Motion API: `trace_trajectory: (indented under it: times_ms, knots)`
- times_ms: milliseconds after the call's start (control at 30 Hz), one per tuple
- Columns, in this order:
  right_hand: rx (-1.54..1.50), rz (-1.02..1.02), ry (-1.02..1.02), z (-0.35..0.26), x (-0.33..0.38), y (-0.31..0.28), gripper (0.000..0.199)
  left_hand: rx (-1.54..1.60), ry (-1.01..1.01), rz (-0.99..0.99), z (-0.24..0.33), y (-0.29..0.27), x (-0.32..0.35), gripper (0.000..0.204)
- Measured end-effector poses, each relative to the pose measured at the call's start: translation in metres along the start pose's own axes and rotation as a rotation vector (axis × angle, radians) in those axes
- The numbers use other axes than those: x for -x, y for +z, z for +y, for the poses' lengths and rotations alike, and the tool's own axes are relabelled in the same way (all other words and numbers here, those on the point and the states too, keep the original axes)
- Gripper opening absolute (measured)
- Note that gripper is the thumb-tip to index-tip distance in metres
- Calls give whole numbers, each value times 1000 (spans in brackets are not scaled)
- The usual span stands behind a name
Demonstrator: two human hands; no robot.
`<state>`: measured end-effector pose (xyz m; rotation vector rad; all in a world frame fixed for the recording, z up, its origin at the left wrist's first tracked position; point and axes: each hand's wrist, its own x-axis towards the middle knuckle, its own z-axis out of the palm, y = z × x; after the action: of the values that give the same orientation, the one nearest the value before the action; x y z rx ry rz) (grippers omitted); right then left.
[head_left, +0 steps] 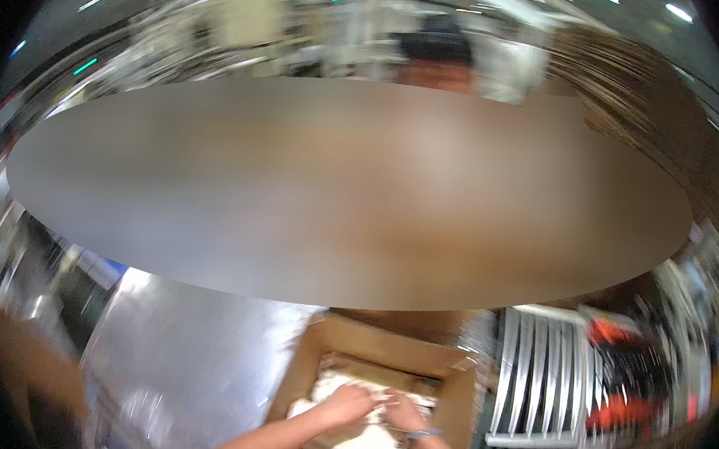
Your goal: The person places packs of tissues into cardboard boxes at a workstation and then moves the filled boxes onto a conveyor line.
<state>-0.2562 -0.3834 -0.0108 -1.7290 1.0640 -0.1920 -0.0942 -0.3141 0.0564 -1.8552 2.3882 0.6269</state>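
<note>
An open cardboard box [295, 370] stands in front of me, its flaps folded out or hidden by the blur. Both of my hands reach down into it. My left hand [350, 402] is closed, knuckles up, over pale, cream-white contents [378, 442] with some dark marks. Close beside it, almost touching, my right hand [403, 410] is also closed, with a bluish band [424, 434] at its wrist. What the fingers grip, if anything, is too small and smeared to name.
Left of the box lies a shiny metal tabletop [189, 355]. On the right stands a slatted silver metal rack [537, 382], with red and black items [631, 372] beyond it. A person in a dark cap [437, 41] is at the back. A blurred oval hides the middle.
</note>
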Motion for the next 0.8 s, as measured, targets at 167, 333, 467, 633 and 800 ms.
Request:
trace_trajectory:
  times_ms: [167,333,467,633,800]
  knots:
    - [-30,-25,-186,10,-14,-7,31,390,-339,565,-70,-77,104,29]
    - [-114,-181,-95,-33,-1,-9,31,205,-876,885,-206,-69,254,33]
    - [-58,-19,-120,-49,-10,-13,14,57,-1051,892,-290,-90,323,40]
    - [206,84,-217,-104,0,-7,17,-23,-1300,954,-403,-120,344,63]
    - [432,225,-178,-139,27,-7,25,47,-1472,837,-458,-145,315,69]
